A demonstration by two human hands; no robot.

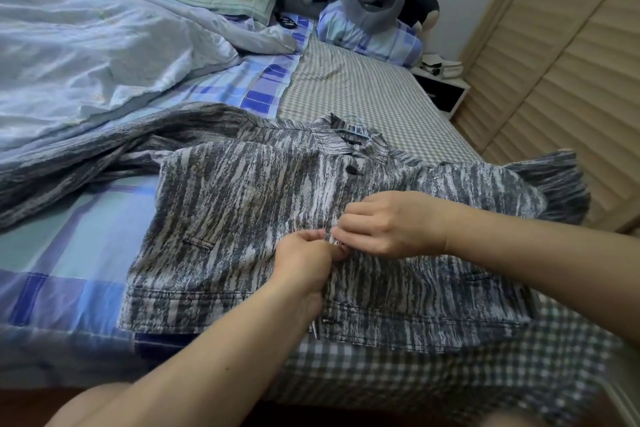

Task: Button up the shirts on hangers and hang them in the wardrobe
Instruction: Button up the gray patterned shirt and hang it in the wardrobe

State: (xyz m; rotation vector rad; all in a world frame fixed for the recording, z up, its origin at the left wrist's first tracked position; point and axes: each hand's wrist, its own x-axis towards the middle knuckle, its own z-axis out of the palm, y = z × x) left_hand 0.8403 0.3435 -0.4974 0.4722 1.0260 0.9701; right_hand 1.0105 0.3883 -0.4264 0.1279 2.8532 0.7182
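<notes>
**One button from a crooked placket**

Nearest me, my left hand (pixel 306 253) pinches the edge of the shirt (pixel 242 218) front, and my right hand (pixel 388 224) meets it from the other side, fingertips curled on the strip of fabric between them. Whatever button I am working is hidden under my fingers, so I cannot tell whether it is through its hole. The shirt lies flat, front up, on the bed (pixel 363 87), its hem toward me and its collar away.

The first risk, I think, is mismatching: if I feed this button into the wrong hole, the two fronts will sit uneven and the hem will step. The busy grey print hides the holes, which makes that easier to do. Pulling the edges hard could also drag the whole garment toward me and ruck it.

Just past my hands, the dark button (pixel 352 169) below the collar looks fastened. Beyond it the thin blue hanger (pixel 349 128) pokes from the neck; tugging from below might slip a shoulder off it, and I would only find out on lifting.

A second striped garment (pixel 104 146) lies crumpled to the left, touching this one, and could be caught up with it. Farthest, at the right, stand the slatted wardrobe doors (pixel 561 80), which appear closed
</notes>
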